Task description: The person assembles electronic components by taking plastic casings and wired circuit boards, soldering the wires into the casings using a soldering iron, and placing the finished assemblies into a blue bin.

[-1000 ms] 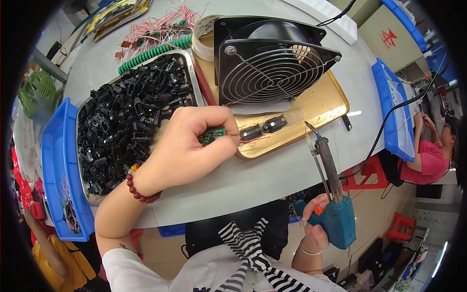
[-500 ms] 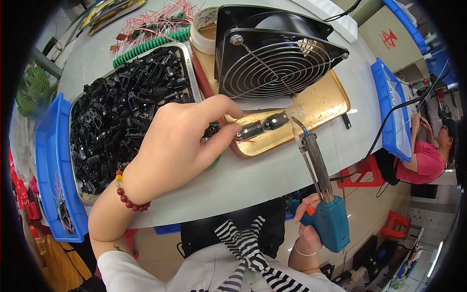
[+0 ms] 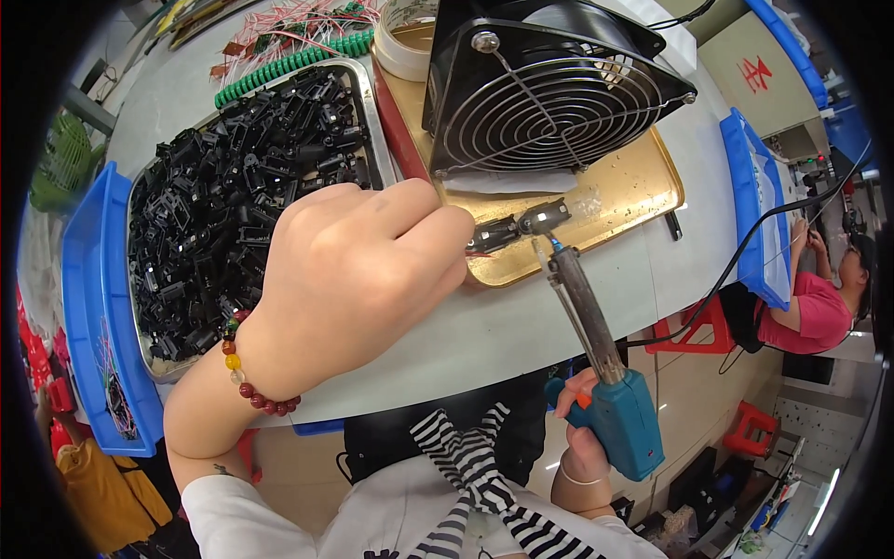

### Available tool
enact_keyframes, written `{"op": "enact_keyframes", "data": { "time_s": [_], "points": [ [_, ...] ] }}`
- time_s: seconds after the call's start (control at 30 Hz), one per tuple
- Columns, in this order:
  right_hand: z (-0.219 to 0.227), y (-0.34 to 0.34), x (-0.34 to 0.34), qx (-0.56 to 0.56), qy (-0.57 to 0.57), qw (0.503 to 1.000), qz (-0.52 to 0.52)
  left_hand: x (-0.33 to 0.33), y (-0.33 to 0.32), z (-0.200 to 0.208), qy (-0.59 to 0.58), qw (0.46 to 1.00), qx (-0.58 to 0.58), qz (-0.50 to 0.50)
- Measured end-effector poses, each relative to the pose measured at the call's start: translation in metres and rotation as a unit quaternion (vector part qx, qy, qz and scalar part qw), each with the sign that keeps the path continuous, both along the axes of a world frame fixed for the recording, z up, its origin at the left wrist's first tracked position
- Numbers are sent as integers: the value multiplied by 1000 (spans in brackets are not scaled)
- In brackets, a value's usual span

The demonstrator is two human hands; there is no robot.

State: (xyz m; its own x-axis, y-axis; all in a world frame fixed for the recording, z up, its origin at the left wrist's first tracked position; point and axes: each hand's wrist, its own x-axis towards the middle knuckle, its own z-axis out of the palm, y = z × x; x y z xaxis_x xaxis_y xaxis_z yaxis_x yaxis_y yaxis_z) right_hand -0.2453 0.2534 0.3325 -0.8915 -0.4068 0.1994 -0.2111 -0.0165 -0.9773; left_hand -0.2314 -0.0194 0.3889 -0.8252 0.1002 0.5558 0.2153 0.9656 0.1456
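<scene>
My right hand (image 3: 584, 447) is wrapped round the teal grip of a soldering gun (image 3: 596, 335), a finger by its orange trigger. The gun's thin tip meets or nearly meets the near side of a pair of black plastic housings (image 3: 520, 226), which lie end to end at the gold tray's (image 3: 633, 216) near edge. My left hand (image 3: 368, 265) is closed at the left end of the housings, fingers curled and fingertips hidden. A bit of red wire (image 3: 480, 253) shows beside its knuckles. What it pinches cannot be made out.
A black fan (image 3: 559, 112) with a wire guard stands on the gold tray, beside a tape roll (image 3: 407, 47). Left is a metal tray (image 3: 372, 121) heaped with black housings, then a blue bin (image 3: 93, 307). The gun's black cable (image 3: 736, 252) runs right, towards a seated person (image 3: 819, 298).
My left thumb and forefinger, parted before, have closed and the hand has turned over. The soldering gun's tip has swung left to the housings. The whole view has shifted a little.
</scene>
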Motion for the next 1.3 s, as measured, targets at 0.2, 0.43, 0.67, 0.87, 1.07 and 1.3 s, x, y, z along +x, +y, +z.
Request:
{"op": "enact_keyframes", "data": {
  "time_s": [0.2,0.43,0.67,0.87,1.07,1.3],
  "points": [
    [0,-1,1,35,32,999,-21,-1,1,-1,17,1000,-12,-6],
    [-4,-1,-1,54,61,996,-28,-1,1,-3,21,999,-25,-10],
    [-6,-1,1,61,51,997,-24,1,1,-5,25,999,-23,-13],
    [-5,2,0,57,45,997,-13,0,2,-5,29,999,-24,-19],
    [-3,-3,-1,53,44,997,-26,0,1,-6,38,999,-23,-31],
    [-9,2,-3,54,69,996,-11,2,2,-3,23,999,-28,-32]
  ]
}}
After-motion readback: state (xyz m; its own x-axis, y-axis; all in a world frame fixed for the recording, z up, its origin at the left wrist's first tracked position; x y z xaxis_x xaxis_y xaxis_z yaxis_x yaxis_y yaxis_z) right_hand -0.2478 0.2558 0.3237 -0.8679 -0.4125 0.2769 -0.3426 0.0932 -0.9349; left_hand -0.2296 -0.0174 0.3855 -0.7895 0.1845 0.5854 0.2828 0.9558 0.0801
